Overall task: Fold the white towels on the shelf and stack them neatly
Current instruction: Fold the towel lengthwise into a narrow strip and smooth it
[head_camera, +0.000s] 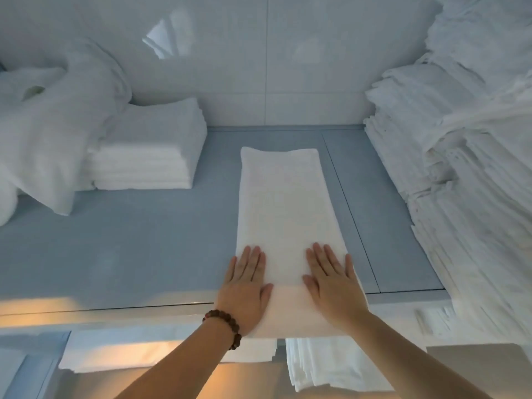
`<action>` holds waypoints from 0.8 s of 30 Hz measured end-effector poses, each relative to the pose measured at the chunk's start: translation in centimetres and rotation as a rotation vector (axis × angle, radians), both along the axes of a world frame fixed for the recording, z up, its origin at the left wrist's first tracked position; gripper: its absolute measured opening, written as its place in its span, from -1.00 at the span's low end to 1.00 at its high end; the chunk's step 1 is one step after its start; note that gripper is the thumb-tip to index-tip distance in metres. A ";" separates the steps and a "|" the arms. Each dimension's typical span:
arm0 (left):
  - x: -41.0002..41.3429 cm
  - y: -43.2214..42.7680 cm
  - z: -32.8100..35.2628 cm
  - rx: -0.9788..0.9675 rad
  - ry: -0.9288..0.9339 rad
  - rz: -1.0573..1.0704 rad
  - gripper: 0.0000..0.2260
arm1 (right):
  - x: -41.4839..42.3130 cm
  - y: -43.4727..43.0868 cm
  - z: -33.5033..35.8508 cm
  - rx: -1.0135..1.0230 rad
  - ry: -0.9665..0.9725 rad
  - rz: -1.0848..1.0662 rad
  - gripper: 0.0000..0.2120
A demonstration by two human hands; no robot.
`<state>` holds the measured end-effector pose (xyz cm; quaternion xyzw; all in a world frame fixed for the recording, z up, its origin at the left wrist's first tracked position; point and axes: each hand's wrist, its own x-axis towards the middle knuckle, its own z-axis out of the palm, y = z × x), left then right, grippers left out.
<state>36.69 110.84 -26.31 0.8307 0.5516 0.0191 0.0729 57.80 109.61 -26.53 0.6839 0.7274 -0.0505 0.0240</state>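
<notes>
A white towel (pixel 283 205), folded into a long narrow strip, lies lengthwise on the grey-blue shelf (pixel 129 240), its near end hanging over the front edge. My left hand (pixel 244 286), with a bead bracelet on the wrist, presses flat on the towel's near left corner. My right hand (pixel 331 280) presses flat on the near right part, fingers straight. A neat stack of folded white towels (pixel 149 151) stands at the back left.
A rumpled heap of unfolded white towels (pixel 49 133) fills the far left. A tall, leaning pile of white linen (pixel 460 139) takes up the right side. More white towels (pixel 331 367) lie on a lower shelf. Glossy white wall panels close the back.
</notes>
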 end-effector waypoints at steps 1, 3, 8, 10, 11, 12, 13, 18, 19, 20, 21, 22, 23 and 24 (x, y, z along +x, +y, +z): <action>-0.5 -1.1 -0.1 -0.009 0.005 -0.051 -0.43 | 0.1 -0.8 0.0 -0.004 -0.001 0.023 -0.40; -1.3 -3.5 -0.7 0.009 0.019 -0.194 -0.34 | 0.2 -2.9 -0.2 -0.011 -0.002 0.136 -0.36; -1.2 -5.1 -1.0 0.003 0.131 -0.194 -0.10 | 0.8 -4.8 -0.7 -0.007 -0.030 0.295 -0.11; -0.7 -4.3 -1.0 -0.003 0.142 -0.172 -0.08 | 0.7 -4.2 -0.6 -0.022 -0.051 0.290 0.00; -0.6 -3.8 -1.1 -0.013 0.145 -0.167 -0.06 | 0.7 -3.6 -0.5 -0.032 -0.063 0.289 0.04; -0.5 -3.3 -1.0 -0.026 0.149 -0.161 -0.05 | 0.7 -3.0 -0.4 -0.040 -0.072 0.295 0.06; -0.5 -2.7 -0.8 -0.043 0.153 -0.156 -0.04 | 0.8 -2.3 -0.3 -0.042 -0.075 0.305 0.07; -0.2 -0.2 -0.2 -0.023 0.147 -0.183 -0.07 | 0.7 0.3 0.6 -0.088 -0.047 0.306 0.12; -0.2 -0.3 -0.1 -0.042 0.165 -0.174 -0.07 | 0.7 0.3 0.5 -0.091 -0.052 0.309 0.12; -0.3 -0.5 -0.2 -0.040 0.160 -0.168 -0.06 | 0.6 0.0 0.2 -0.070 -0.062 0.311 0.12; -0.4 -0.7 -0.4 -0.022 0.152 -0.166 -0.04 | 0.7 -0.5 -0.1 -0.025 -0.082 0.314 0.12; -0.6 -1.1 -0.5 0.001 0.158 -0.170 -0.01 | 0.8 -1.1 -0.5 0.008 -0.088 0.304 0.12; -0.7 -1.4 -0.6 0.008 0.172 -0.177 0.01 | 0.9 -1.7 -0.9 0.023 -0.078 0.294 0.11; -0.8 -1.6 -0.9 0.032 0.178 -0.182 0.02 | 1.0 -2.2 -1.3 0.033 -0.070 0.293 0.08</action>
